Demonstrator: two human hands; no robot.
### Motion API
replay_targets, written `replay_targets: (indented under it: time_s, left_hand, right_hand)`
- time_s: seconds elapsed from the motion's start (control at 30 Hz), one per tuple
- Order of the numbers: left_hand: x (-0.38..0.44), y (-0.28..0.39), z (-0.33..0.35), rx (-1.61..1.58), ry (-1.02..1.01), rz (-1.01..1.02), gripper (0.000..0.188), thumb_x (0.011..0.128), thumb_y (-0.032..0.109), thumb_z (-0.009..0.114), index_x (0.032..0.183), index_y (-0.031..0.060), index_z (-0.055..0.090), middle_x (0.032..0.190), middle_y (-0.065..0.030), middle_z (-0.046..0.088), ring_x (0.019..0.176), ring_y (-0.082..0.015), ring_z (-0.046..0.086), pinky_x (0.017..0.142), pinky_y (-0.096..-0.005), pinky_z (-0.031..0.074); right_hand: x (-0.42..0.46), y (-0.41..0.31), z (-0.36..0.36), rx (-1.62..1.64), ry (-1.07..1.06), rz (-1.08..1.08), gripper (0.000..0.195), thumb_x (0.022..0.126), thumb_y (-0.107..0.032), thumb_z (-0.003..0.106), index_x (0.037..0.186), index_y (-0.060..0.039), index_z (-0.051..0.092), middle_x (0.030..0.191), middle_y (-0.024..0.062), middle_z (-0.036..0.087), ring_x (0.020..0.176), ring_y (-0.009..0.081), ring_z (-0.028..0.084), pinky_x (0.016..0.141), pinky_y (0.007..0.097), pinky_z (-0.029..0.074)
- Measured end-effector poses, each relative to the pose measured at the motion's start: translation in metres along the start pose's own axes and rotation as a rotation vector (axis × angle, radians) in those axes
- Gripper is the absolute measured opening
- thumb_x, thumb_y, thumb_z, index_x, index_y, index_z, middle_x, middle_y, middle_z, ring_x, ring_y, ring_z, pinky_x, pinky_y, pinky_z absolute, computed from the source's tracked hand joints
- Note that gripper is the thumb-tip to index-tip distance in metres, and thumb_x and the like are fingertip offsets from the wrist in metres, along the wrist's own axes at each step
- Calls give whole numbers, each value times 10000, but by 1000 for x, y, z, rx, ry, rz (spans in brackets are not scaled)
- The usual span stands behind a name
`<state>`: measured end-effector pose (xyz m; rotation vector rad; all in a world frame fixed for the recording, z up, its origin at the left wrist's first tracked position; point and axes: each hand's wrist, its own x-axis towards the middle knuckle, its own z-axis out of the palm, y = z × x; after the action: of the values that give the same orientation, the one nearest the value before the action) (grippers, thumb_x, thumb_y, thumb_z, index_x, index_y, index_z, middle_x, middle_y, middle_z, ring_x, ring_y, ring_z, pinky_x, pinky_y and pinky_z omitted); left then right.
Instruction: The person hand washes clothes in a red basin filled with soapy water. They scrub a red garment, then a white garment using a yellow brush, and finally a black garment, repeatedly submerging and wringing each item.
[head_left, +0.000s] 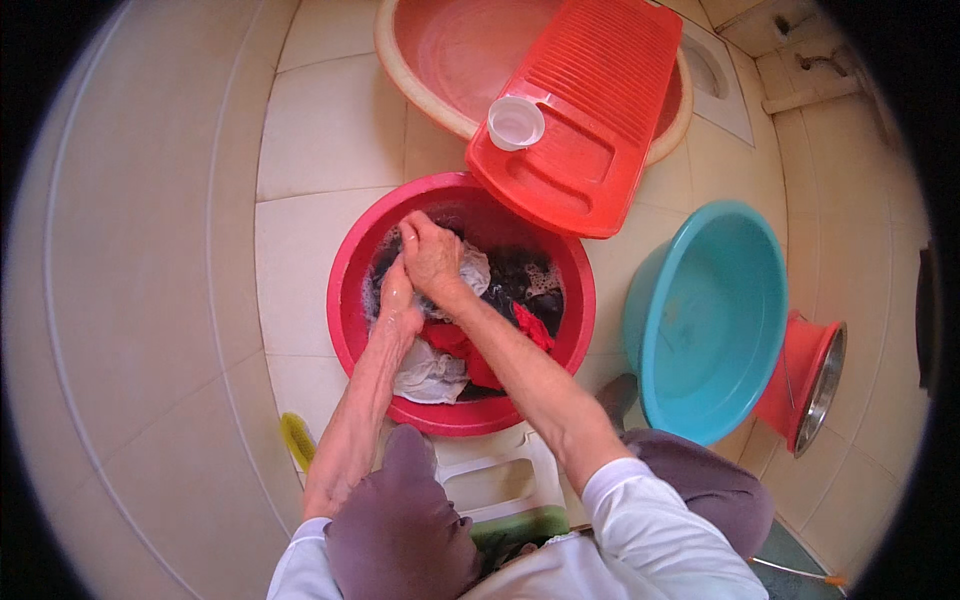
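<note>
A red plastic basin (341, 300) on the floor before me holds wet laundry in foamy water. My left hand (399, 289) and my right hand (433, 255) meet over its left half, the right slightly farther forward. Their fingers are bent together, and whatever lies between them is hidden. White cloth (475, 270) bunches right beside and beneath my right hand. Dark cloth (510, 281) fills much of the basin. Red cloth (484, 367) lies nearer to me, partly behind my right forearm. Another piece of white cloth (431, 375) rests at the near side of the basin.
A red washboard (577, 150) bearing a small white bowl (516, 124) lies across a large orange tub (442, 45). At right stand a tilted teal basin (712, 322) and a red bucket (799, 375). A yellow brush (297, 441) lies by the left wall, a white plastic stool (551, 465) near my knees.
</note>
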<state>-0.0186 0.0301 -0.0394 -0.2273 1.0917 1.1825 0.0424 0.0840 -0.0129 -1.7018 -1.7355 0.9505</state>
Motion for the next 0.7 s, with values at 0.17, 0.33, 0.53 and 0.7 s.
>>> replay_targets:
  time_s: [0.17,0.33,0.53,0.7]
  left_hand:
    - [1,20,4,121,-17,129,310,918,316,483,1063,61,584,1027,-48,618,957,-189,573,831,-328,453]
    - [28,23,-23,415,-15,236,387,939,365,448,1123,41,553,1104,-44,590,991,-187,558,888,-328,425]
    - [5,17,5,87,-61,44,356,917,379,477,1058,70,587,1024,-36,613,910,-171,571,849,-347,442]
    - [-11,14,18,35,-36,-28,352,904,364,498,1074,71,593,1032,-37,621,927,-178,581,852,-367,448]
  right_hand:
    - [28,77,-19,-209,-26,209,313,879,-334,459,922,-68,618,917,183,627,892,384,584,752,481,450]
    - [12,71,-18,-1,124,214,269,865,-283,490,917,-54,621,884,180,635,858,375,598,744,448,463]
    - [-56,-34,-15,225,-171,-240,147,845,-212,554,922,-102,613,743,177,614,741,360,623,630,423,486]
    - [12,18,-20,25,44,19,195,863,-257,524,900,-82,602,781,193,618,772,385,605,638,470,473]
